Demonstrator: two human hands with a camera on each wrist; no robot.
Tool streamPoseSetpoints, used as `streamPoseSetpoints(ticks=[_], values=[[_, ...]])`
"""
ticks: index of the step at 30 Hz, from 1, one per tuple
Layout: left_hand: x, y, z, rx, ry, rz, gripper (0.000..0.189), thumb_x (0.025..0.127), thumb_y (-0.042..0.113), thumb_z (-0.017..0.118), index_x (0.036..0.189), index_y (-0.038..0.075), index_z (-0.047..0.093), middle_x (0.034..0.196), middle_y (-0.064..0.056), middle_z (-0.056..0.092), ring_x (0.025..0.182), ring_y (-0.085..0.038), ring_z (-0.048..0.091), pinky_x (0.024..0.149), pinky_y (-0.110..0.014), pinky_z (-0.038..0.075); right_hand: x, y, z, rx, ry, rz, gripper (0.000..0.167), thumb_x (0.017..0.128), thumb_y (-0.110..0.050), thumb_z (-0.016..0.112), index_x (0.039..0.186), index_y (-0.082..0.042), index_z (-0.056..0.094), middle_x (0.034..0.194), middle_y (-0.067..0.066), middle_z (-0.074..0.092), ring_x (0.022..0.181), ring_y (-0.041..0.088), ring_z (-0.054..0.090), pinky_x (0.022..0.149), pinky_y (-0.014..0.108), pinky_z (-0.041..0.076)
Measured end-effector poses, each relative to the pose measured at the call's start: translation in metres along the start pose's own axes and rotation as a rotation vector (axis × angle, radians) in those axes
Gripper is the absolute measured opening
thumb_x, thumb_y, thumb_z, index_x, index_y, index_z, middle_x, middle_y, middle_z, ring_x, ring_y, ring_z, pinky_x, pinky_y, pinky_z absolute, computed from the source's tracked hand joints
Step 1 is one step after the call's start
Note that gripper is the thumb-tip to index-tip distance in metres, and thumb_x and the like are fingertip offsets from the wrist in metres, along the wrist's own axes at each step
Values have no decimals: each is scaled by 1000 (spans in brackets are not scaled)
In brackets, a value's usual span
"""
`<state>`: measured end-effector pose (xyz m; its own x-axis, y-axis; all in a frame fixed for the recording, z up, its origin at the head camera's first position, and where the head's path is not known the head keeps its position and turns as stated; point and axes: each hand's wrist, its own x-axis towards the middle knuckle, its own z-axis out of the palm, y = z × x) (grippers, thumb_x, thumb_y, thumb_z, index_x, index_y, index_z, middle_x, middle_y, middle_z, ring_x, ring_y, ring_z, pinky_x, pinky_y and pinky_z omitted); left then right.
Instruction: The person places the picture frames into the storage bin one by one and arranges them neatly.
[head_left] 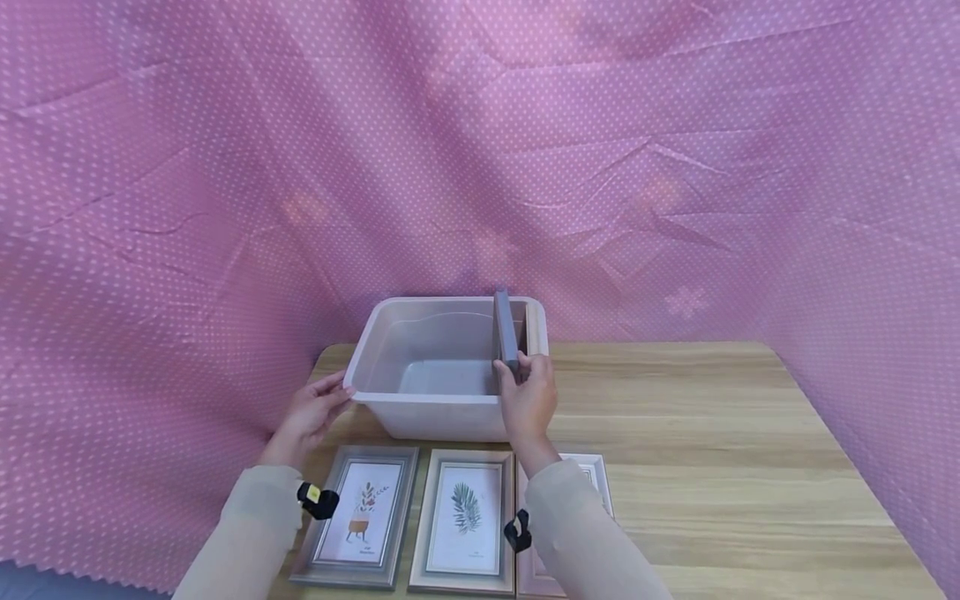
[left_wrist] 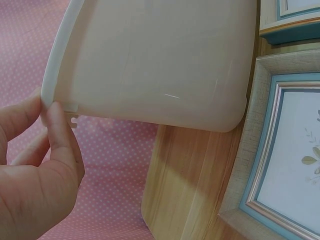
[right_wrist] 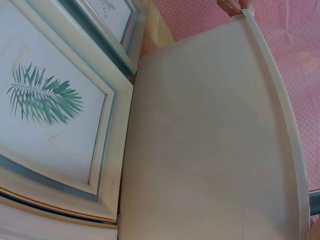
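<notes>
A light grey plastic bin (head_left: pixel 442 421) stands toward the back of the table. My left hand (head_left: pixel 309 408) pinches its rim at the near left corner, with the thumb and fingers on either side of the edge in the left wrist view. At the bin's right end, my right hand (head_left: pixel 531 396) grips the near end of a grey picture frame (head_left: pixel 506 325). This frame is upright on edge, partly inside the bin and partly above the rim. Close to its right, a pale frame (head_left: pixel 534 329) stands along the bin's right wall. The grey frame's lower part is hidden inside the bin.
In front of the bin lie a grey-framed plant picture (head_left: pixel 367 517), a cream-framed leaf picture (head_left: pixel 467 517) and another frame (head_left: pixel 592 475) partly covered by my right arm. Wooden tabletop (head_left: pixel 720 450) extends to the right. A pink dotted cloth (head_left: pixel 480 167) hangs behind and at both sides.
</notes>
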<state>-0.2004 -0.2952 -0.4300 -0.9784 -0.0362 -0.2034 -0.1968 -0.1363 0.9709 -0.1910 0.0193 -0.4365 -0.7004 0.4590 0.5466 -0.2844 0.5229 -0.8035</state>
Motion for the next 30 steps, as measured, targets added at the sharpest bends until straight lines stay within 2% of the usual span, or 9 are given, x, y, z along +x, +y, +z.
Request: streamPoseSetpoints(ticks=[5, 8, 12, 15, 20, 30], values=[[1, -1, -1, -6, 8, -3, 55, 93, -9, 53, 142, -11, 28, 100, 0, 62, 93, -6, 61, 92, -23, 49, -2, 3, -1, -18, 7, -26, 31, 76, -19, 82, 88, -4, 58, 98, 7, 64, 81, 25, 64, 62, 38, 54], [2, -1, -1, -11, 8, -2, 55, 93, -9, 52, 142, -11, 28, 100, 1, 62, 93, -6, 61, 90, -22, 50, -3, 6, -2, -47, 20, -26, 31, 74, -22, 83, 87, -6, 59, 95, 3, 65, 77, 24, 64, 54, 39, 49], [3, -1, -1, -16, 6, -3, 55, 93, -9, 53, 142, -10, 28, 102, 0, 62, 93, -6, 62, 90, -22, 50, -4, 10, -2, -82, 17, -20, 33, 73, -26, 84, 87, -8, 60, 94, 0, 67, 74, 22, 65, 50, 37, 48], [3, -1, 0, -19, 6, -6, 56, 93, -9, 52, 143, -10, 27, 105, -3, 61, 94, -7, 62, 90, -22, 50, -3, 14, -2, -88, 23, -50, 33, 72, -24, 85, 87, -8, 62, 91, 2, 68, 73, 22, 65, 56, 36, 46], [3, -1, 0, -26, 5, -5, 56, 93, -9, 52, 142, -10, 27, 103, -1, 62, 94, -7, 62, 90, -22, 50, -3, 20, -2, -103, 68, -130, 33, 68, -21, 87, 87, -6, 65, 82, 6, 66, 72, 22, 62, 66, 41, 37], [4, -1, 2, -28, 3, 0, 57, 93, -8, 53, 143, -10, 26, 103, -2, 62, 95, -6, 61, 90, -21, 50, -4, 31, -1, -117, 53, -92, 34, 69, -22, 87, 86, -6, 63, 77, 5, 61, 67, 21, 57, 68, 40, 35]])
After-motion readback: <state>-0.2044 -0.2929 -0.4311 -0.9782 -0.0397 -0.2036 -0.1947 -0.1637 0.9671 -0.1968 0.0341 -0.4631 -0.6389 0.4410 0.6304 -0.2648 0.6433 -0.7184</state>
